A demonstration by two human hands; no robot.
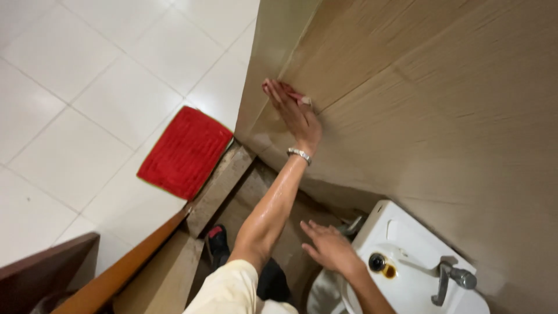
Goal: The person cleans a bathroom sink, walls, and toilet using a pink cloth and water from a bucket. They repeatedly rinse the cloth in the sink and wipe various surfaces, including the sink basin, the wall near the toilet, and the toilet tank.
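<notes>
My left hand (293, 110) lies flat against the tan tiled wall (442, 99), fingers together, pressing a small pinkish cloth (303, 99) that shows at the fingertips. A silver bracelet (299, 154) is on that wrist and the forearm looks wet. My right hand (329, 247) is lower down, with its fingers spread, and rests on the left rim of a white washbasin (407, 232). It holds nothing.
The basin has a metal tap (453, 278) and a brass-ringed drain (381, 264). A red mat (186, 151) lies on white floor tiles beyond a stone threshold (224, 186). A brown door edge (122, 270) stands at lower left. A dark sandal (218, 244) is below my arm.
</notes>
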